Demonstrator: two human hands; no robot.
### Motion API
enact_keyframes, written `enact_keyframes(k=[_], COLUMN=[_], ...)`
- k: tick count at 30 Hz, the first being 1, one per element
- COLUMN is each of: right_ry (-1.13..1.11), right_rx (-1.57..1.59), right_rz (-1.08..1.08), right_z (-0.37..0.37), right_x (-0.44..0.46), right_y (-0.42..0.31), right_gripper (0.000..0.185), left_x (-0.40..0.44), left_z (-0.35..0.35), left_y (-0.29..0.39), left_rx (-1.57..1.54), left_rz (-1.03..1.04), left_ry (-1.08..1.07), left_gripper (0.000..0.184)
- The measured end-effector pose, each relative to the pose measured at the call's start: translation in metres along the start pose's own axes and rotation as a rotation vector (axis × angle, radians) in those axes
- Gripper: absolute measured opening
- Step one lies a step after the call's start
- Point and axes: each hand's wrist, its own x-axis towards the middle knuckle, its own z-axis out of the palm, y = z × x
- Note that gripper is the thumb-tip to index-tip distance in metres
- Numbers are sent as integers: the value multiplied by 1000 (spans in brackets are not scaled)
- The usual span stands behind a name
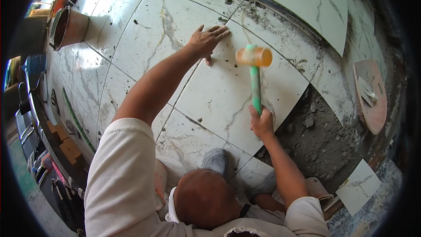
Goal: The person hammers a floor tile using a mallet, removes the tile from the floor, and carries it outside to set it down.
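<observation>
My right hand [262, 122] is wrapped round the green handle of a mallet [255, 77]. The mallet's orange head, slightly blurred, is over a large white marbled tile [241, 90]. My left hand [209, 40] lies with its fingers spread at the tile's upper left corner, across the joint with the neighbouring tile. Grey crumbs are scattered on the tile. Along its lower right edge lies a patch of loose grey mortar [313, 127]. Whether the mallet head touches the tile, I cannot tell.
A bucket [72, 27] lies tilted at the upper left. Large tiles [307, 2] are stacked at the upper right. An oval board [369, 96] and a cut tile piece [358, 187] are at the right. A tool bag [50, 180] stands at the left. My knee [204, 199] is below.
</observation>
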Motion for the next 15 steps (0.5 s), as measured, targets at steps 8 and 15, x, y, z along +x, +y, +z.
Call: enact_keyframes(k=[8, 15], right_ry=[182, 197], right_rx=[270, 499], right_rz=[-182, -159], right_z=[15, -22], right_x=[6, 5], right_y=[-5, -76], right_gripper=[37, 35], left_x=[-1, 0], left_z=[12, 9], left_y=[1, 2], left_rx=[12, 18], left_rz=[8, -5], left_ry=[17, 3], left_gripper=[138, 137])
